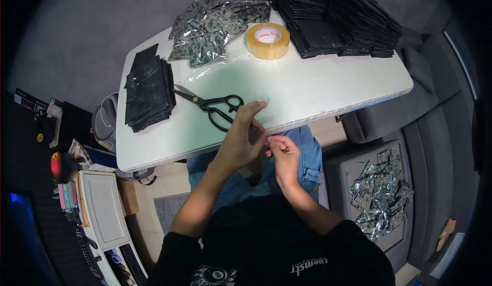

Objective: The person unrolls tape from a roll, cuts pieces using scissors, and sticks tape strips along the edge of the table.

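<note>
My left hand (pixel 241 140) is over the front edge of the white table, next to the scissors' handles. Its fingers are apart, one stretched forward over the tabletop. Close against its thumb, my right hand (pixel 284 158) has thumb and fingertips pinched together; whatever they hold, if anything, is too small to make out. Black-handled scissors (pixel 202 102) lie on the table with blades apart, pointing left. Beyond them stands a roll of clear yellowish packing tape (pixel 267 41), lying flat. A stack of black plastic packets (pixel 149 93) sits left of the blades.
Camouflage-patterned items in clear plastic (pixel 210 29) are piled at the back of the white table (pixel 307 91). Large stacks of black packets (pixel 333 19) fill the back right. More clear-wrapped patterned packets (pixel 382 193) lie on a grey seat at right. A white cabinet (pixel 105 209) stands left.
</note>
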